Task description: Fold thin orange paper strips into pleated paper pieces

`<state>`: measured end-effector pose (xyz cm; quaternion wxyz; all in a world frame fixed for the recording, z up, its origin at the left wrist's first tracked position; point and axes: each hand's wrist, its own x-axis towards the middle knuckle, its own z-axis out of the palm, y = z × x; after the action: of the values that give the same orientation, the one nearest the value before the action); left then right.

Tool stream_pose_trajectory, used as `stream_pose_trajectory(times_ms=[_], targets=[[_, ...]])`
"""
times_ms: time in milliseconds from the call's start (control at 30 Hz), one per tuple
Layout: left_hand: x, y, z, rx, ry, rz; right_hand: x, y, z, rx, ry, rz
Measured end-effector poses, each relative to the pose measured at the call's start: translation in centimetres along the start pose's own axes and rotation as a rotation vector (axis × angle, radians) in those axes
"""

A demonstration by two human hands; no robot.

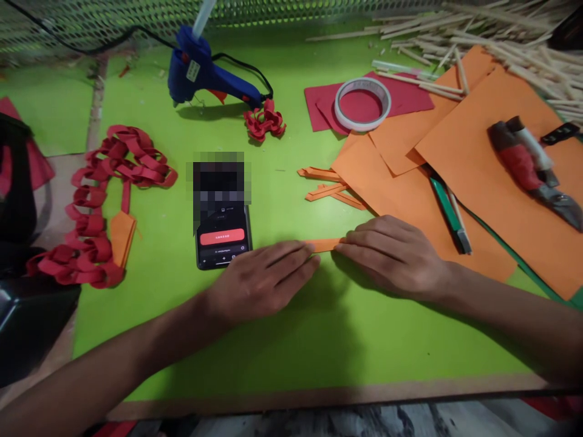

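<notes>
A narrow folded orange paper strip (325, 245) lies flat near the middle of the green table. My left hand (264, 276) has its fingers pressed together on the strip's left end. On the right end, the fingers of my right hand (394, 255) are closed in the same way. Only the short middle part of the strip shows; both ends are hidden under fingertips. Just beyond my right hand lie several small folded orange paper pieces (325, 192) with pointed ends. A smartphone (223, 238) lies beside my left hand, touching or nearly touching it.
At the left is a red paper chain (88, 224) with an orange paper piece (122, 233). A blue glue gun (191, 73) stands at the back. Rightward are a tape roll (337, 103), orange sheets (396, 200), a green cutter (449, 209), pliers (531, 164) and wooden sticks (505, 54).
</notes>
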<state>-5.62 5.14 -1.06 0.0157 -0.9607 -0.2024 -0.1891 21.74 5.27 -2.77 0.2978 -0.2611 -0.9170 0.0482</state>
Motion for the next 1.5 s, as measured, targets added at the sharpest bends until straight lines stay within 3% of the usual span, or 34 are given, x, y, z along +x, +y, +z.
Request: stream_pose_trajectory(times_ms=[500,833,967,1167,1333,1500], targets=[[0.0,0.2,-0.1,0.044,-0.024,0.047,0.2,-0.8,-0.8,-0.108,-0.063,-0.137],[0.1,0.2,0.2,-0.005,-0.019,0.043,0.3,-1.3,-0.3,-0.072,-0.109,0.046],[0.1,0.0,0.2,-0.073,-0.03,-0.003,0.0,-0.9,0.0,-0.028,-0.055,0.052],[0.1,0.0,0.4,-0.279,-0.01,-0.175,0.1,-0.9,-0.1,-0.026,-0.099,0.024],[0.0,0.2,0.5,-0.351,-0.016,-0.224,0.2,-1.0,0.0,-0.061,-0.112,0.014],[0.2,0.2,0.5,-0.445,0.011,-0.309,0.0,-0.7,0.4,-0.039,-0.043,0.005]])
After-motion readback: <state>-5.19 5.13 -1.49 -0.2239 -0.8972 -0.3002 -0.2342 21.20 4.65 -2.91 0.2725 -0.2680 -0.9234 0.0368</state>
